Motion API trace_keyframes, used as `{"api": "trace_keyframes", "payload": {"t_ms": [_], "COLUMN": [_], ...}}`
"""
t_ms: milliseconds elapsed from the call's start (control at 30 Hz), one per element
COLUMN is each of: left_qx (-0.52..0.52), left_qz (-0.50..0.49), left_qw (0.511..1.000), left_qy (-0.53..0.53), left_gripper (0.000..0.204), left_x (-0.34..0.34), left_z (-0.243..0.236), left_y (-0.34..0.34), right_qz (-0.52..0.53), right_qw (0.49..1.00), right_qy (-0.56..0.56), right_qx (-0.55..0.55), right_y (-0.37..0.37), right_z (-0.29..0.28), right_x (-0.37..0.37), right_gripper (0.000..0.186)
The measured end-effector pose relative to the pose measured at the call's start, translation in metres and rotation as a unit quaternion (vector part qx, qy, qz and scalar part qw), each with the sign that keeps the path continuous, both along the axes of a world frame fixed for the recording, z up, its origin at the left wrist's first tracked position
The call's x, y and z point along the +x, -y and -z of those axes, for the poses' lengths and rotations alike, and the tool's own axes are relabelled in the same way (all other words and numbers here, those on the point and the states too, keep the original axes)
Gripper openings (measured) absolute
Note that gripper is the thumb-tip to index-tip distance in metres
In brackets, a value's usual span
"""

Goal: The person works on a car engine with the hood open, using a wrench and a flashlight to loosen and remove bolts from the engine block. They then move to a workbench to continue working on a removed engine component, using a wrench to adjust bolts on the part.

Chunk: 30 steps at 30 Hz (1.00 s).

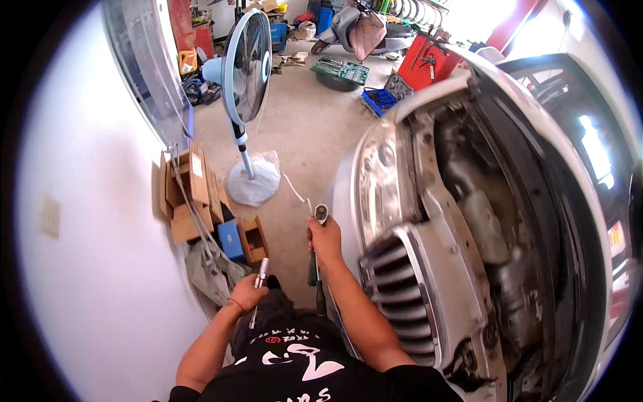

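Observation:
My left hand [248, 293] is closed round a silver socket extension bar [263, 266], whose ends stick out above and below the fist. In front of me my right hand [325, 242] grips a ratchet wrench [321, 213], its round head showing above the fingers. Below that hand hang a green handle [312, 269] and a dark handle [321, 300]; I cannot make out how they join what I hold. Just right of my right hand stands the front of a silver car, with its headlight [382, 181] and grille [400, 295].
The car's bonnet [589, 167] is raised over the engine bay [489, 228]. A blue standing fan [248, 74] is ahead, its base bagged in plastic. Cardboard boxes [191, 177] line the left wall. Farther off are a green tool case [341, 69], a blue tray [379, 102] and a scooter [365, 30].

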State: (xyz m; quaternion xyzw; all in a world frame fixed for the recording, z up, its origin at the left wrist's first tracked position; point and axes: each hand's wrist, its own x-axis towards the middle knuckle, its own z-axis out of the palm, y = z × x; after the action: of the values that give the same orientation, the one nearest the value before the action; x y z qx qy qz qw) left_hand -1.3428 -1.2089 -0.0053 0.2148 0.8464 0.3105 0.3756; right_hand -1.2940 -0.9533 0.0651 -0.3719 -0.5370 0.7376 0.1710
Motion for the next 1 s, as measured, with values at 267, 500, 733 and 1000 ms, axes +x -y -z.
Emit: {"api": "trace_keyframes", "payload": {"t_ms": [267,500,733,1000], "left_qx": [-0.058,-0.182,-0.308,-0.29], "left_qz": [0.329,0.414,0.412,0.258], "left_qw": [0.938,0.889,0.855,0.922], "left_qy": [-0.095,-0.073,-0.064,0.003], "left_gripper": [0.041,0.035,0.036,0.026], "left_x": [-0.21,-0.378,-0.577,-0.742], "left_z": [-0.095,-0.087,-0.014,0.059], "left_y": [-0.131,-0.345,-0.6,-0.751], "right_qz": [0.115,0.263,0.312,0.155], "right_qw": [0.993,0.942,0.919,0.967], "right_qy": [0.035,0.124,0.153,0.175], "right_qx": [-0.012,-0.166,-0.189,-0.104], "right_y": [-0.16,-0.348,-0.468,-0.601], "right_z": [0.048,0.184,0.212,0.135], "right_x": [-0.23,-0.407,-0.484,-0.566], "right_gripper": [0.021,0.019,0.02,0.017]}}
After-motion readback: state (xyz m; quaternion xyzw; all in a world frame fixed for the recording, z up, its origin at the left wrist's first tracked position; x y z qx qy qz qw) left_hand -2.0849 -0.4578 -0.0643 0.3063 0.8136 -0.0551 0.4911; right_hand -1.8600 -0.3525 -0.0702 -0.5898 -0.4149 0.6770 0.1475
